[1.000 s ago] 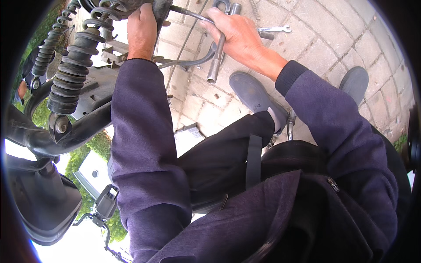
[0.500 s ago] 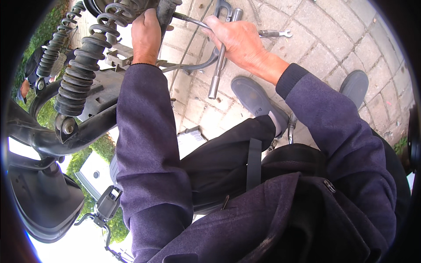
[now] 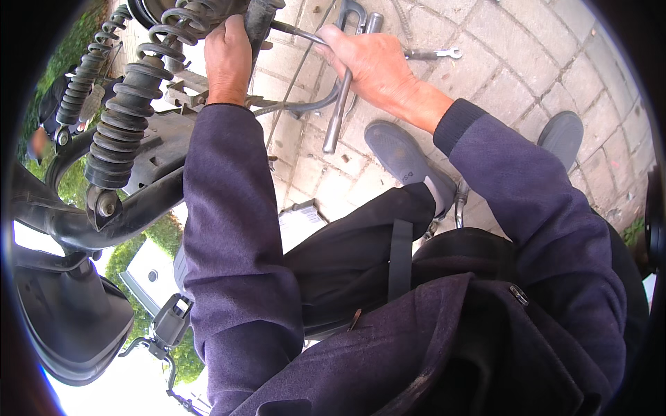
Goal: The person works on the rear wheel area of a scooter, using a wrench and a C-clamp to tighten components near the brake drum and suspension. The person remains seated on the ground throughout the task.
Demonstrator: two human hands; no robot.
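Note:
My left hand [image 3: 228, 61] is closed around a black metal part [image 3: 255, 22] at the top of the view, beside a shock absorber's coil spring [image 3: 123, 125]; its fingertips are mostly hidden. My right hand [image 3: 361, 69] grips a steel T-handle wrench [image 3: 336, 119], whose bar points down below the fingers while its thin shaft [image 3: 297, 31] runs left toward the black part. Behind that hand, a steel tube [image 3: 374, 22] and an open-ended spanner [image 3: 445, 53] appear over the paving.
Black frame tubing [image 3: 104, 234] and a second spring [image 3: 78, 97] fill the left side. A person in dark clothing [image 3: 48, 111] is at the far left. My grey shoes [image 3: 395, 145] rest on brick paving [image 3: 576, 76]. A white panel [image 3: 149, 277] lies lower left.
The whole view has shifted slightly downward since a second ago. The lower end of the wrench handle has swung a little to the left. Both hands keep their holds.

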